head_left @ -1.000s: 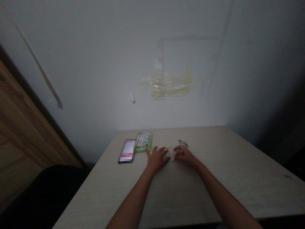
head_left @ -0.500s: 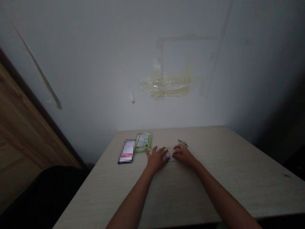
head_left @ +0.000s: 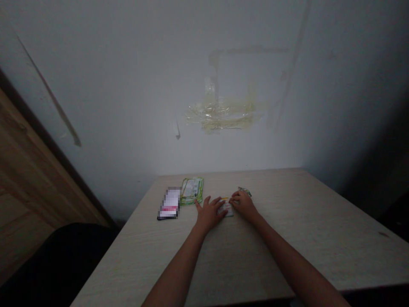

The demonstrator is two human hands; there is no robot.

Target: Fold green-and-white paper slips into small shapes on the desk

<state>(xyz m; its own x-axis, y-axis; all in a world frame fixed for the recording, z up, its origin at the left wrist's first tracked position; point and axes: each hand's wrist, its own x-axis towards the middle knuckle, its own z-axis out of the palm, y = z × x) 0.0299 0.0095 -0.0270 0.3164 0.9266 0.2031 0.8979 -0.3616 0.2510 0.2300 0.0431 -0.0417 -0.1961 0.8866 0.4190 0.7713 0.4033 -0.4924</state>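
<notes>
A small pale packet (head_left: 228, 208) with coloured print lies flat on the table, partly covered by my fingers. My left hand (head_left: 209, 214) rests on its left side with the fingers spread and pressing down, so it is open. At the packet's upper right edge, the bent fingers and thumb of my right hand (head_left: 245, 206) come together in what looks like a pinch. Just behind that hand lies a small greenish packet piece (head_left: 246, 191), partly hidden by it. Green-and-white packets (head_left: 192, 190) lie stacked beyond my left thumb.
A phone (head_left: 169, 204) with a blurred-out screen lies left of the stack. The pale wooden table (head_left: 306, 221) meets a wall (head_left: 128, 106) with peeling clear tape (head_left: 220, 115). A dark rounded shape (head_left: 60, 260) stands beside the table at left.
My right hand has shifted slightly left and away from me, its fingertips closing onto the packet's upper right edge. The left hand stays in place.
</notes>
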